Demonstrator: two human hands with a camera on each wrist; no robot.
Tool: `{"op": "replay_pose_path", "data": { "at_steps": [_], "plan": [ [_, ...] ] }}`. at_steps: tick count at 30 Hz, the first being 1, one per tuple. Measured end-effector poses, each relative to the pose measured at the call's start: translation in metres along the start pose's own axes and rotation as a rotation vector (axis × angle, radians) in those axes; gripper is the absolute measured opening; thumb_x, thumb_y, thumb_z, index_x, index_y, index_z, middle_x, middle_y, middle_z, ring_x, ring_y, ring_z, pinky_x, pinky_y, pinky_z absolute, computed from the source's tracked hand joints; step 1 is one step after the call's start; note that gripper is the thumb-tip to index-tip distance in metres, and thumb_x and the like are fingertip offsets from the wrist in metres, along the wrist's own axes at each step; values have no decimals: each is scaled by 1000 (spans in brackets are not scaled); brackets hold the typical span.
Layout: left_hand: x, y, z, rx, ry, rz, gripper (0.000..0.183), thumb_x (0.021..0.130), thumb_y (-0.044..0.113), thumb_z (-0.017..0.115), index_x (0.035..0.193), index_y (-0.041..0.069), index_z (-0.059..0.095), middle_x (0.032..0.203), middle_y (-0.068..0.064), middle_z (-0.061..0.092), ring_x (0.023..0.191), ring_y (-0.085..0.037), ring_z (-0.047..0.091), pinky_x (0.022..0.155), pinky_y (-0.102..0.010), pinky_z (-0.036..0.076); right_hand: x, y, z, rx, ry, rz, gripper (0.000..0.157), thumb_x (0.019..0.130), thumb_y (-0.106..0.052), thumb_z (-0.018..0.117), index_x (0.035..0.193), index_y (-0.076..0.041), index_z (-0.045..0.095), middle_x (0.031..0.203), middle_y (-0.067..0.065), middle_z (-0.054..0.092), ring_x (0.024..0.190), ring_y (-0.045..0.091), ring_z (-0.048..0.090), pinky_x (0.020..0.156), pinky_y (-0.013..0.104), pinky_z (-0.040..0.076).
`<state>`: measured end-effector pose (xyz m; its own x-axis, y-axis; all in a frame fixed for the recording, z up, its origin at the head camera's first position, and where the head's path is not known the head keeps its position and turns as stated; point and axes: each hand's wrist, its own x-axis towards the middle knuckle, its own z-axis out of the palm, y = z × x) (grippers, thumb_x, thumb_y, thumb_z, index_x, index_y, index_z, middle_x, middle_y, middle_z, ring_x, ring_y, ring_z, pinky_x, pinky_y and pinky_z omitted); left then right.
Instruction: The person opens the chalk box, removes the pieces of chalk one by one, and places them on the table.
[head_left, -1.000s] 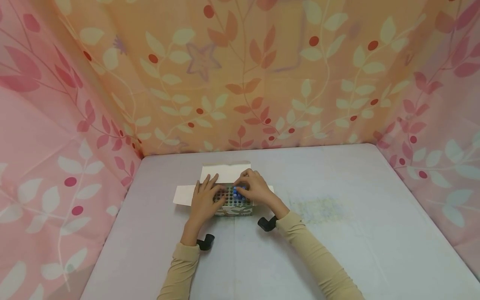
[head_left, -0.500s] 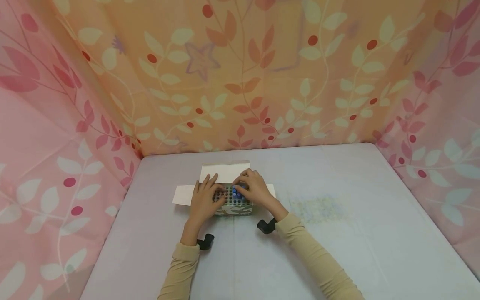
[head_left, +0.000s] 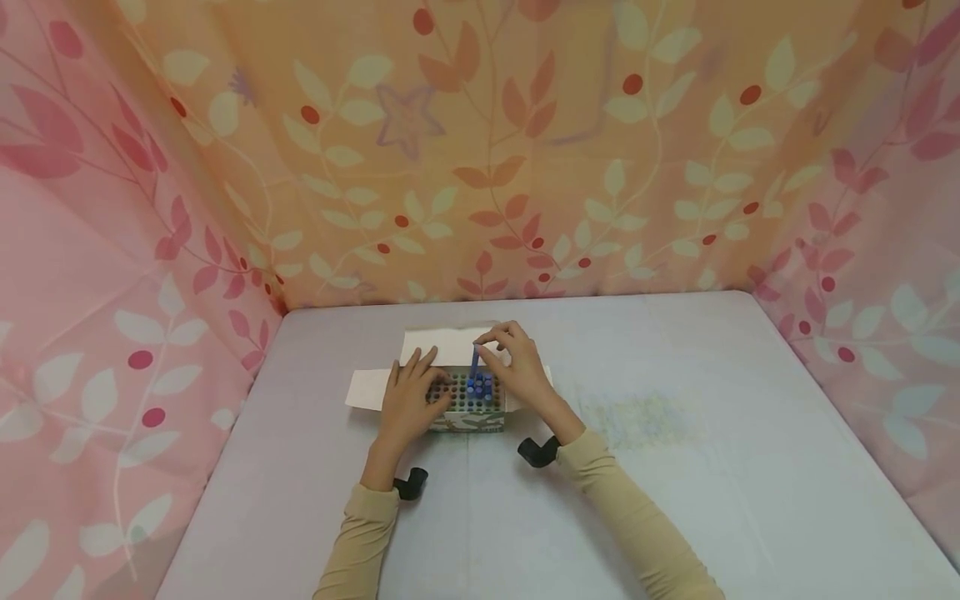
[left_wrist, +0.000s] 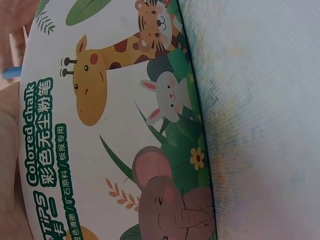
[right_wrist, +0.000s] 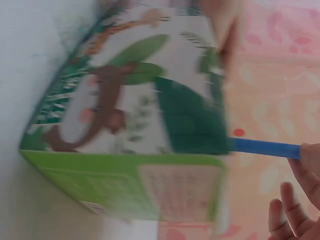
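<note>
The right hand (head_left: 521,372) pinches a blue chalk stick (head_left: 475,360) by its top — long axis upright, half out of the open chalk box (head_left: 467,408) — while at nine o'clock the left hand (head_left: 408,400) rests flat on the box, fingers relaxed.

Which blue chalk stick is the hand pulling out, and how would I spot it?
Find the open chalk box with cartoon animals, on the grey table. Blue sticks stand in its top. The blue chalk stick you want is the one pinched by the right hand, sticking up far taller than its neighbours.
</note>
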<state>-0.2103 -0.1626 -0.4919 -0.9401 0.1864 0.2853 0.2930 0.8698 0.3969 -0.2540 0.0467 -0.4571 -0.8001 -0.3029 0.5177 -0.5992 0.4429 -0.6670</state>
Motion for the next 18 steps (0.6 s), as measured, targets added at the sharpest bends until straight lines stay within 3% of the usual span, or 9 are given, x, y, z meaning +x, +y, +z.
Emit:
{"op": "replay_pose_path", "data": {
  "at_steps": [7,12,14,18],
  "plan": [
    [0,0,1,2,-13,0,13,84,35,60,93,26,62,150,1,32,142,-25,19,117,-49,2,2,-2,-22,84,70,59,16,89,-24,62,99,-14,67,103,5,52,84,25,51,75,39,46],
    [0,-1,1,2,-7,10,13,84,35,58,93,25,61,150,0,32,142,-25,19,117,-50,2,-4,0,-36,52,103,75,15,88,-23,63,98,-12,66,103,5,54,82,24,51,72,36,46],
    [-1,-1,1,5,-6,9,13,84,35,59,93,25,62,149,0,33,141,-25,19,117,-50,2,-7,2,-41,27,112,84,14,88,-23,63,97,-12,66,102,5,55,82,24,52,69,30,44],
    [-1,0,1,12,-3,12,14,83,34,60,93,25,62,149,-1,34,141,-26,20,116,-51,4,-15,7,-54,-9,115,129,15,88,-24,63,95,-11,66,102,6,56,83,26,52,67,31,42]
  ]
}}
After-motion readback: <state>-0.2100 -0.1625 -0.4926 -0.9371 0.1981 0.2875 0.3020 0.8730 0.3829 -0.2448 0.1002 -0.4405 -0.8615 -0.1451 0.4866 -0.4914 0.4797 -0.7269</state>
